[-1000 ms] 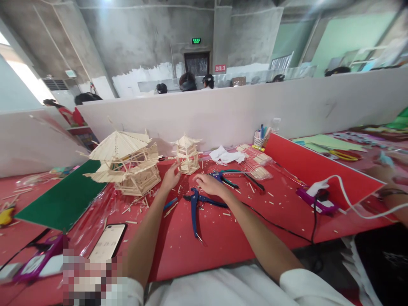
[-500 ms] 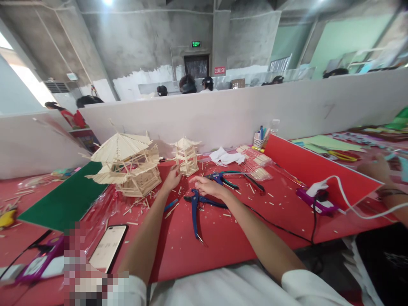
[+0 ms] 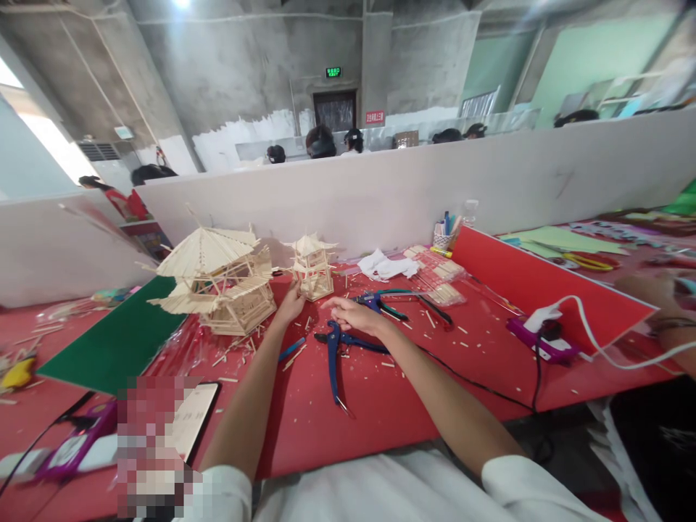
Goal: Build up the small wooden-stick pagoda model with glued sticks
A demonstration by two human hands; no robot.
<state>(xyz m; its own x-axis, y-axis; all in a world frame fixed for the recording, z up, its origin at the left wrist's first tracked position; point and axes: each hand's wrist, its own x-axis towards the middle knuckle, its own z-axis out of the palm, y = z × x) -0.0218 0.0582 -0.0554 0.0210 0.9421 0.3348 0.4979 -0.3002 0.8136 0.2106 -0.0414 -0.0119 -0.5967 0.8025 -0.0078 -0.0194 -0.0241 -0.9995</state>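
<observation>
The small stick pavilion (image 3: 314, 279), built of pale wooden sticks with a tiered roof, stands on the red table. My left hand (image 3: 292, 303) has its fingers closed at the pavilion's lower left side; the exact contact is partly hidden. To the right of the model is my right hand (image 3: 354, 317), apart from it. Its index finger stretches out toward the left while the other fingers curl a little, and I see nothing held in it. Below that hand lies a blue-handled cutter (image 3: 333, 362), with green-and-blue pliers (image 3: 402, 299) behind it.
A larger stick pavilion (image 3: 217, 283) stands at the left beside a green board (image 3: 117, 337). Stick scraps litter the red table (image 3: 304, 435). White tissue (image 3: 386, 264), bagged sticks (image 3: 446, 279), a red board (image 3: 544, 290), a power strip (image 3: 538, 344) and a phone (image 3: 199, 417) lie around.
The small pavilion has shifted slightly left and turned a little, with my left hand at its side. The right hand stays nearly in place, its fingers slightly more curled.
</observation>
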